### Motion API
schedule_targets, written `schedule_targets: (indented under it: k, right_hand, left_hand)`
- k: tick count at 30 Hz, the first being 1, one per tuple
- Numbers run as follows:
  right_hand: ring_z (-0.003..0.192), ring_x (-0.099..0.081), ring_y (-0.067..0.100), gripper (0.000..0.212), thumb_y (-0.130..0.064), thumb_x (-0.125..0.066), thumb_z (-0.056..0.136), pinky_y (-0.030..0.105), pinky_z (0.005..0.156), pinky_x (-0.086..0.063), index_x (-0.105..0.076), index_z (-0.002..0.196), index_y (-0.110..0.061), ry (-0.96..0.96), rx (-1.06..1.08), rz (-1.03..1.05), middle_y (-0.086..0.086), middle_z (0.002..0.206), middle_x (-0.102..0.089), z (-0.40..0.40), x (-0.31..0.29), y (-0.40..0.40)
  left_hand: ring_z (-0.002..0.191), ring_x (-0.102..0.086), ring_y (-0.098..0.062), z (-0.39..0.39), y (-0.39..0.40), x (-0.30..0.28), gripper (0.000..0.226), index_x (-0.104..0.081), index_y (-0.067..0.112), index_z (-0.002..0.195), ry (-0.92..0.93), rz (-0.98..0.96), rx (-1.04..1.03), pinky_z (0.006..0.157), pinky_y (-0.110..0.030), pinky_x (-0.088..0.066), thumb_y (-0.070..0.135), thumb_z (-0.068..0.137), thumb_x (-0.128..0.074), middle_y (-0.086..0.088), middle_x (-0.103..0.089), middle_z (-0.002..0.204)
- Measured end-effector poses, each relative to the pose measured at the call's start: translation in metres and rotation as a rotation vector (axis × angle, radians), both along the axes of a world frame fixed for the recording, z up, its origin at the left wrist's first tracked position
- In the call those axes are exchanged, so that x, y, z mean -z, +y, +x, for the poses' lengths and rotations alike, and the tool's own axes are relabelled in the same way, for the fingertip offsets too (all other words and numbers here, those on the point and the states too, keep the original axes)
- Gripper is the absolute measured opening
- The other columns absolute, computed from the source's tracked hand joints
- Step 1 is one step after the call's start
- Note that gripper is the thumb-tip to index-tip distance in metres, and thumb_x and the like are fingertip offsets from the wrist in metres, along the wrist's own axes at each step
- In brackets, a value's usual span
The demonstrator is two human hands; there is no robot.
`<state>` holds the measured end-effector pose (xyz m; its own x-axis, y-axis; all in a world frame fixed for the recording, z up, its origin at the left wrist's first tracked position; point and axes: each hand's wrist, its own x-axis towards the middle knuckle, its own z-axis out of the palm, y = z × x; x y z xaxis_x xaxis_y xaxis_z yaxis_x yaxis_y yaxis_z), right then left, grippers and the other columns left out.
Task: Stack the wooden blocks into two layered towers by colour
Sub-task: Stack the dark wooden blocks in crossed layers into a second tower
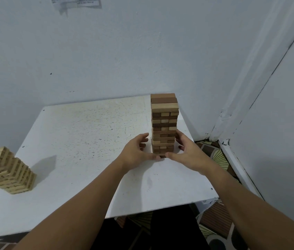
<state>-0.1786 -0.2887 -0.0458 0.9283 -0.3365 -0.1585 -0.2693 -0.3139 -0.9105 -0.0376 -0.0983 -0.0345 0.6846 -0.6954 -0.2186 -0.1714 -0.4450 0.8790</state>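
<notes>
A tall tower of mixed brown and pale blocks (164, 123) is standing upright toward the far right part of the white table (81, 138), and everything else is best placed against it. Its long axis is running straight up from the tabletop, with layers crossing one another and the upper courses sitting slightly out of line with the lower ones. The left hand (138, 150) is hovering just to the tower's left at its lowest courses, fingers loosely spread and gently bent, thumb reaching in along the table toward the base; it is grasping nothing, and whether the fingertips are actually touching the wood cannot be told. The right hand (187, 152) is mirroring it just to the tower's right, also released and cupped, its fingers lying close against or beside the lower side face and its thumb pointing in toward the left thumb in front of the base. So the tower is lying dead ahead of both hands and between them, each about equally near, with the whole height rising above the palms. Far off to the tower's left, at the table's near left edge, a shorter stack of pale blocks (9, 170) is leaning in a stepped slant. Judging from this, the mixed tower is not yet sorted by colour, and any squeeze or lift at the base would be acting well below the top-heavy, offset upper layers, which could topple away from the person.
</notes>
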Motion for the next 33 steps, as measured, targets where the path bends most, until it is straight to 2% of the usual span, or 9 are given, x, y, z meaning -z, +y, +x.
schedule_targets:
  k: [4, 7, 10, 12, 14, 17, 22, 27, 33]
  right_hand:
    - [0.146, -0.041, 0.010, 0.105, -0.040, -0.091, 0.076, 0.046, 0.120, -0.040, -0.026, 0.158, -0.046, 0.039, -0.073, -0.004, -0.025, 0.154, -0.046, 0.004, -0.006, -0.009]
    - [0.135, -0.051, 0.005, 0.091, -0.027, -0.090, 0.078, 0.035, 0.107, -0.052, -0.038, 0.148, -0.054, 0.076, -0.137, -0.037, -0.027, 0.144, -0.053, 0.005, -0.015, -0.014]
    - [0.121, -0.059, 0.002, 0.084, -0.022, -0.087, 0.076, 0.027, 0.097, -0.056, -0.046, 0.142, -0.053, 0.138, -0.164, -0.116, -0.025, 0.134, -0.059, 0.008, -0.020, -0.019]
    - [0.121, -0.059, 0.009, 0.092, -0.033, -0.090, 0.066, 0.032, 0.097, -0.058, -0.045, 0.145, -0.046, 0.195, -0.145, -0.175, -0.016, 0.134, -0.056, 0.013, -0.022, -0.020]
    - [0.127, -0.054, 0.016, 0.098, -0.043, -0.090, 0.058, 0.039, 0.099, -0.058, -0.045, 0.145, -0.047, 0.244, -0.145, -0.235, -0.012, 0.136, -0.051, 0.017, -0.020, -0.021]
    - [0.138, -0.040, 0.018, 0.097, -0.042, -0.089, 0.060, 0.048, 0.109, -0.050, -0.044, 0.146, -0.045, 0.291, -0.153, -0.310, -0.013, 0.146, -0.038, 0.020, -0.021, -0.024]
    - [0.140, -0.035, 0.016, 0.093, -0.028, -0.093, 0.072, 0.046, 0.117, -0.042, -0.043, 0.150, -0.034, 0.335, -0.117, -0.282, -0.012, 0.148, -0.032, 0.022, -0.025, -0.026]
    - [0.138, -0.036, 0.015, 0.079, -0.023, -0.094, 0.071, 0.044, 0.115, -0.045, -0.038, 0.123, -0.043, 0.321, -0.115, -0.256, -0.011, 0.146, -0.036, 0.024, -0.025, -0.026]
    - [0.135, -0.041, 0.016, 0.082, -0.026, -0.095, 0.065, 0.043, 0.112, -0.048, -0.037, 0.118, -0.047, 0.309, -0.098, -0.247, -0.009, 0.144, -0.038, 0.026, -0.024, -0.026]
  left_hand:
    - [0.119, -0.059, -0.012, 0.006, -0.005, -0.002, 0.112, -0.054, 0.036, 0.146, -0.014, 0.078, 0.039, 0.105, -0.041, -0.052, 0.053, 0.046, -0.102, 0.014, -0.062, 0.133]
    - [0.116, -0.059, -0.014, 0.008, -0.010, -0.002, 0.094, -0.062, 0.040, 0.134, -0.044, 0.109, 0.081, 0.099, -0.038, -0.054, 0.049, 0.050, -0.102, 0.016, -0.064, 0.128]
    - [0.113, -0.060, -0.017, 0.012, -0.014, 0.000, 0.096, -0.064, 0.039, 0.133, -0.076, 0.148, 0.101, 0.098, -0.041, -0.056, 0.053, 0.045, -0.100, 0.011, -0.063, 0.128]
    - [0.110, -0.061, -0.018, 0.015, -0.014, 0.000, 0.093, -0.064, 0.035, 0.132, -0.089, 0.175, 0.099, 0.094, -0.038, -0.056, 0.049, 0.047, -0.100, 0.005, -0.063, 0.125]
    - [0.108, -0.061, -0.018, 0.019, -0.015, 0.002, 0.086, -0.065, 0.030, 0.133, -0.095, 0.194, 0.093, 0.088, -0.032, -0.054, 0.037, 0.055, -0.101, 0.003, -0.063, 0.120]
    - [0.105, -0.062, -0.019, 0.022, -0.016, 0.004, 0.084, -0.066, 0.028, 0.133, -0.125, 0.227, 0.103, 0.089, -0.033, -0.055, 0.034, 0.057, -0.101, 0.001, -0.063, 0.120]
    - [0.104, -0.061, -0.015, 0.025, -0.017, 0.003, 0.077, -0.067, 0.029, 0.128, -0.158, 0.255, 0.124, 0.083, -0.028, -0.050, 0.032, 0.058, -0.100, 0.003, -0.063, 0.120]
    - [0.095, -0.061, -0.008, 0.025, -0.017, -0.001, 0.072, -0.070, 0.028, 0.126, -0.189, 0.257, 0.131, 0.072, -0.021, -0.046, 0.032, 0.060, -0.100, 0.004, -0.064, 0.113]
    - [0.088, -0.062, -0.006, 0.025, -0.017, -0.004, 0.065, -0.074, 0.030, 0.120, -0.220, 0.270, 0.123, 0.066, -0.019, -0.044, 0.034, 0.060, -0.100, 0.008, -0.063, 0.107]
